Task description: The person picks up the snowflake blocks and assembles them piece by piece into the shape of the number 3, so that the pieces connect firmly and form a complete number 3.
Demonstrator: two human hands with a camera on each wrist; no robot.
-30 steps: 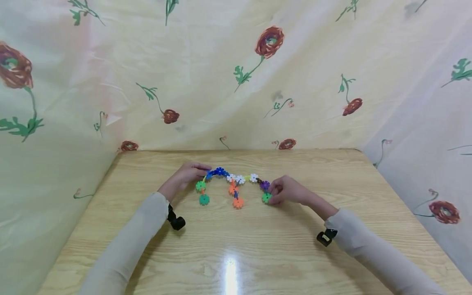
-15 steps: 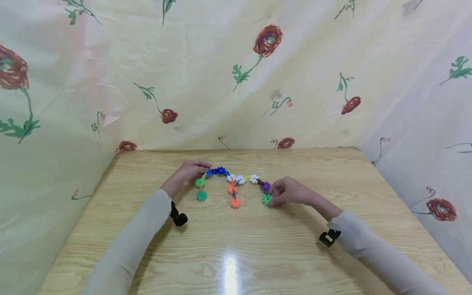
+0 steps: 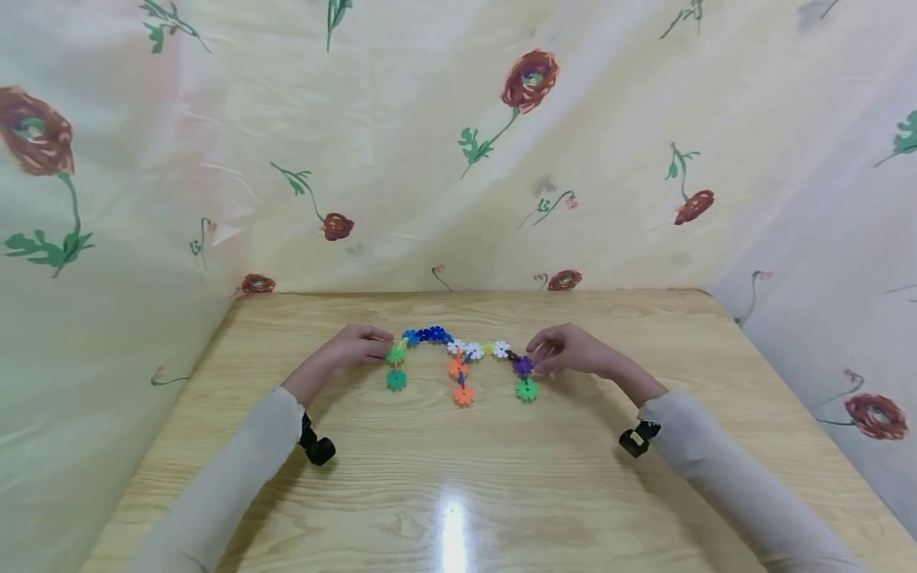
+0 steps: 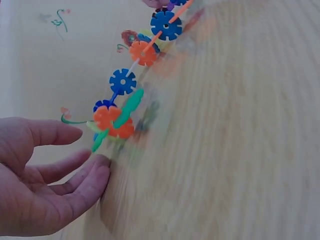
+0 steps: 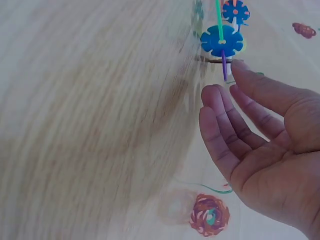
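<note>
On the wooden table, a chain of slotted flower-shaped plastic discs (image 3: pixel 474 350) forms an M-like shape. Its left leg ends in a teal disc (image 3: pixel 396 380), its middle leg in an orange disc (image 3: pixel 463 395), and its right leg in a green disc (image 3: pixel 526 389) below a purple disc (image 3: pixel 523 365). My left hand (image 3: pixel 358 347) is beside the upper left of the chain, fingers relaxed and holding nothing. At the other end, my right hand (image 3: pixel 571 350) has loosely bent fingers close to the purple disc. The right wrist view shows nothing in its grasp.
A wood-grain table (image 3: pixel 387 477) spreads under both arms. Behind it and at both sides hangs a cream cloth (image 3: pixel 401 159) printed with red flowers. Each wrist carries a small black camera, such as the left one (image 3: pixel 318 448).
Left hand has drawn back left from the blue discs. Right hand has let go of the green disc and moved slightly up and away. The chain keeps its shape.
</note>
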